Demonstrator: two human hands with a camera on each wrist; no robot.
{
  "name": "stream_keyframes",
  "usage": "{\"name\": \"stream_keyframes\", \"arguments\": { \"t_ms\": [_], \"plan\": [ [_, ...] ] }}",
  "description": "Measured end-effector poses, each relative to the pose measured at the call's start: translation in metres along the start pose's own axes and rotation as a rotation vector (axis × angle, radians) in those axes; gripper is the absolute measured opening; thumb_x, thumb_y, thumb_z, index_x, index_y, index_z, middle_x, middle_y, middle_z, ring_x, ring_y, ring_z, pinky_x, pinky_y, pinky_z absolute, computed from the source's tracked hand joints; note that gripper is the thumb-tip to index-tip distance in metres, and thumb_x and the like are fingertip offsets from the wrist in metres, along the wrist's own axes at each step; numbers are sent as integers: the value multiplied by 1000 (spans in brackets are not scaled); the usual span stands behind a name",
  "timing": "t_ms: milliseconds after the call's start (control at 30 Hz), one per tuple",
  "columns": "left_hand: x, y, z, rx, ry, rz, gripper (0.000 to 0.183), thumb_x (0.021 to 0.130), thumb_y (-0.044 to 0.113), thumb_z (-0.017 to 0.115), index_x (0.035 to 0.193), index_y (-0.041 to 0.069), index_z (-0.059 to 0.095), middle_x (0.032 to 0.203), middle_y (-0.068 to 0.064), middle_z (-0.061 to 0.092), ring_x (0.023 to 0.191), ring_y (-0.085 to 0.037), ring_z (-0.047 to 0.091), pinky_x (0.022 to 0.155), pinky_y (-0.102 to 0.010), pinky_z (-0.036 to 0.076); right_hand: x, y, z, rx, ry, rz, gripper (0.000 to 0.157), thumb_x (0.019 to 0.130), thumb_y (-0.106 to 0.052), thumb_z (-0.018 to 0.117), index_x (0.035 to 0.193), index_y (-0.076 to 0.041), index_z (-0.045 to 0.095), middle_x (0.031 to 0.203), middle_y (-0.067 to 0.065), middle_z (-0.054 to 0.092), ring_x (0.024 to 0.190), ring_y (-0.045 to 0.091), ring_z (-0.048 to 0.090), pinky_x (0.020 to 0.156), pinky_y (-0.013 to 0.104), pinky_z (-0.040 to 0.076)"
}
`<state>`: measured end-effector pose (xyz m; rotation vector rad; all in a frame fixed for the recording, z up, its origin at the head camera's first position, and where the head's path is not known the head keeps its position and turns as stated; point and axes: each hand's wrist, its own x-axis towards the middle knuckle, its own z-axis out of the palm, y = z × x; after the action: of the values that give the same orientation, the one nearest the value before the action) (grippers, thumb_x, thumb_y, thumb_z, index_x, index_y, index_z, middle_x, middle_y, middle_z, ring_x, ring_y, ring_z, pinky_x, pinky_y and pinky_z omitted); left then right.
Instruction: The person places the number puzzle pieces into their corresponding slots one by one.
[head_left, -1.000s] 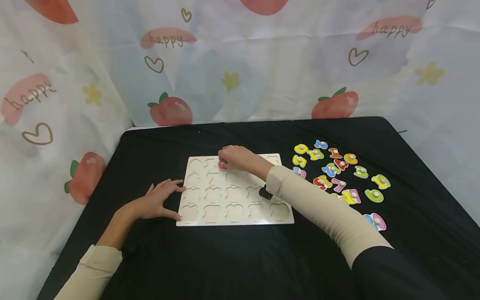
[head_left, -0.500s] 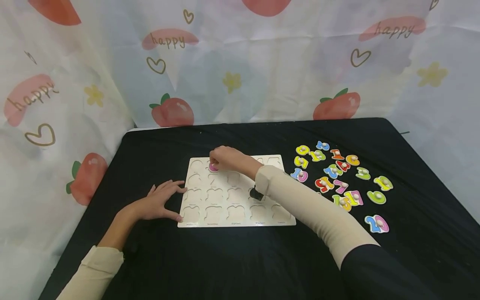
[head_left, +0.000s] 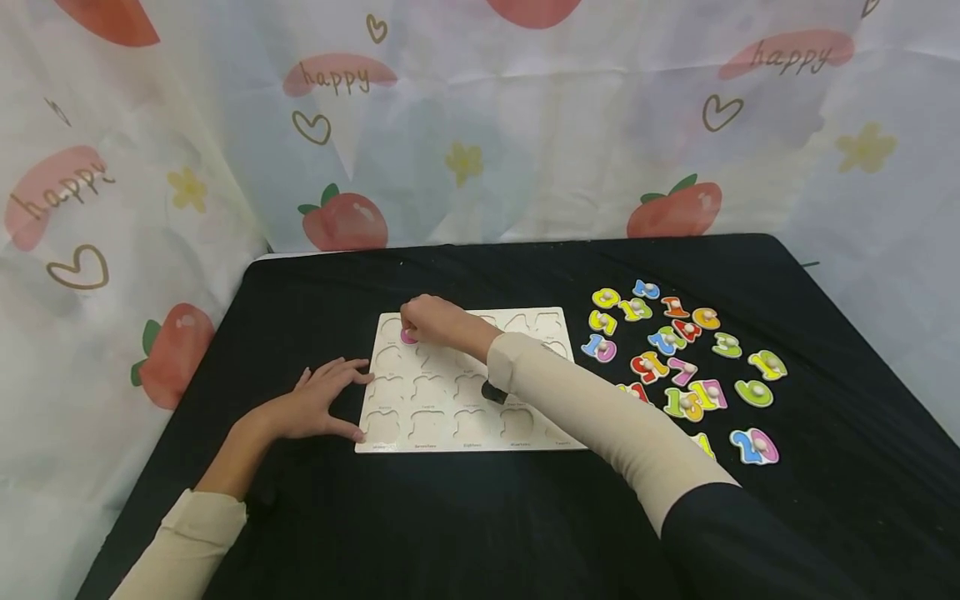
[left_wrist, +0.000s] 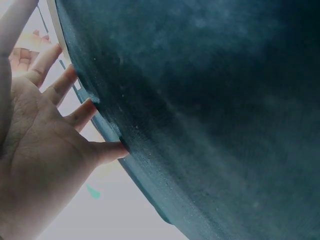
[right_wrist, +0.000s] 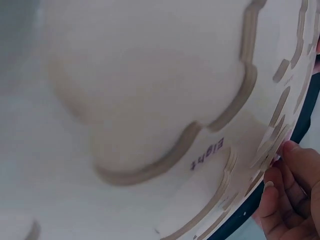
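A pale wooden number puzzle board (head_left: 450,448) with shaped recesses lies on the black-covered table. My right hand (head_left: 441,320) is over the board's upper left, fingers bent and pinching a small magenta number piece (head_left: 408,337). Most of that piece is hidden by the fingers. In the right wrist view the recesses loom close, with the printed word "Eight" (right_wrist: 207,154) upside down, and the right fingers sit low at the far edge. My left hand (head_left: 318,404) lies at the board's left edge, its spread fingertips touching the rim and thumb at the near corner.
Right of the board are scattered several colourful number pieces (head_left: 684,372) with round knobs, some partly behind the right sleeve (head_left: 600,417). A pink and blue piece (head_left: 754,447) lies nearest the front. Behind the table hangs a printed curtain (head_left: 525,142).
My right hand has slid leftward along the board's top row with the magenta piece, uncovering recesses on the right. The left hand has stayed at the board's edge.
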<state>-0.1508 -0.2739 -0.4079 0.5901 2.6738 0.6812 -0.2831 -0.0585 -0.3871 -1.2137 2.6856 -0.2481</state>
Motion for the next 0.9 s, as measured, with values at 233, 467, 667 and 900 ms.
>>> {"name": "stream_keyframes", "arguments": {
  "t_ms": [233,467,667,900],
  "plan": [
    [0,-1,-1,-3,-13,-1,84,70,54,77,136,12,46,150,-15,26,138,-39,11,98,-72,-1,10,-5,2,26,6,26,13,93,-12,60,103,-7,67,95,3,64,80,13,55,73,19,47],
    [2,-1,0,3,-16,0,85,70,53,77,137,12,45,151,-14,25,138,-38,11,98,-72,-1,18,-9,5,62,31,30,12,93,-11,60,100,-5,67,92,4,63,77,14,55,69,21,46],
    [1,1,0,1,-23,-1,85,71,52,77,138,11,44,151,-14,24,138,-39,10,98,-72,-1,24,-10,6,61,40,17,11,93,-10,58,98,-5,67,91,4,64,75,13,55,66,21,46],
    [1,2,-1,16,-21,-12,85,71,53,76,138,12,44,151,-14,24,138,-39,10,98,-72,-1,30,-14,4,63,14,19,14,95,-10,56,102,-5,67,95,5,65,75,13,57,68,21,47]
  ]
}}
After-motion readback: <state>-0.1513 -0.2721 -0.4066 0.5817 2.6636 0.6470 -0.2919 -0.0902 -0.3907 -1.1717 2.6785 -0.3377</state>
